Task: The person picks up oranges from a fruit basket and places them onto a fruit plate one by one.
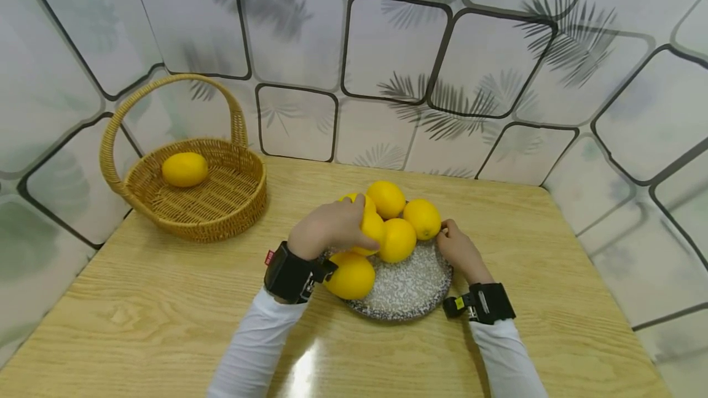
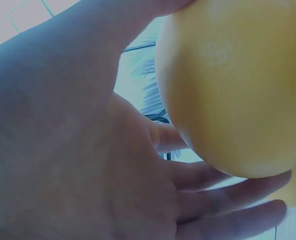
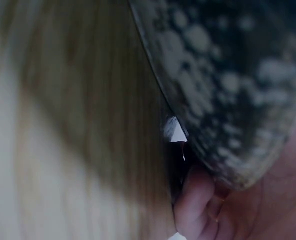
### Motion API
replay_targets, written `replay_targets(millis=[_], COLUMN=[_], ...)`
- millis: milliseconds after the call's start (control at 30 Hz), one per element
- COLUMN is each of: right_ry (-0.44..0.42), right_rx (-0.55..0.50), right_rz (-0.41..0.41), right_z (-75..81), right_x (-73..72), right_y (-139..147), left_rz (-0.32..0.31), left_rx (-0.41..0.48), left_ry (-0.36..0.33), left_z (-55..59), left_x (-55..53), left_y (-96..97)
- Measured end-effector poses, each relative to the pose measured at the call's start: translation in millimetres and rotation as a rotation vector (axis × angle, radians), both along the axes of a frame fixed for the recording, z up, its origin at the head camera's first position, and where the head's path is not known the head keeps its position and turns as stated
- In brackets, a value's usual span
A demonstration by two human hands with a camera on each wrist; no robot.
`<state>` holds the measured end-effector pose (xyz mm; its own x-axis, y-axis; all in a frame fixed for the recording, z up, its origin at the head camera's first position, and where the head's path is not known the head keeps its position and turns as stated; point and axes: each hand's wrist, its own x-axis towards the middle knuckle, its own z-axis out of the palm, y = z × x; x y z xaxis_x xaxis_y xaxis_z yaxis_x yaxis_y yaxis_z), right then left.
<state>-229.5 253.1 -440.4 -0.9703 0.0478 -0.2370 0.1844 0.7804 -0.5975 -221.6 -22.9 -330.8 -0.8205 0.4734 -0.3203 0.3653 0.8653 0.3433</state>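
Observation:
Several yellow lemons sit together on a round speckled grey plate (image 1: 412, 290). My left hand (image 1: 334, 226) reaches over the plate's left side and grips one lemon (image 1: 372, 229). In the left wrist view, the thumb is at the top of this lemon (image 2: 233, 90) and the fingers (image 2: 228, 195) reach round its lower side. Just in front of that hand lies another lemon (image 1: 350, 276), near the rim. At the plate's right edge my right hand (image 1: 459, 250) holds the rim. Its curled fingers (image 3: 195, 200) show under the speckled edge in the right wrist view.
A wicker basket (image 1: 204, 231) with a tall arched handle stands at the back left of the wooden table (image 1: 166, 324). One lemon (image 1: 185, 169) lies inside it. A patterned wall (image 1: 298, 121) borders the table at the back.

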Motion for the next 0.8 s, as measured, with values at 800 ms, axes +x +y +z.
replay_targets(millis=[800], right_ry=[-0.001], right_rx=[0.012], right_rz=[-0.004], right_z=[-0.3], right_x=[-0.9], right_y=[1.3], left_rz=[-0.036], left_rx=[0.106], left_ry=[-0.002], left_z=[-1.8], left_x=[-4.1], left_y=[-6.8])
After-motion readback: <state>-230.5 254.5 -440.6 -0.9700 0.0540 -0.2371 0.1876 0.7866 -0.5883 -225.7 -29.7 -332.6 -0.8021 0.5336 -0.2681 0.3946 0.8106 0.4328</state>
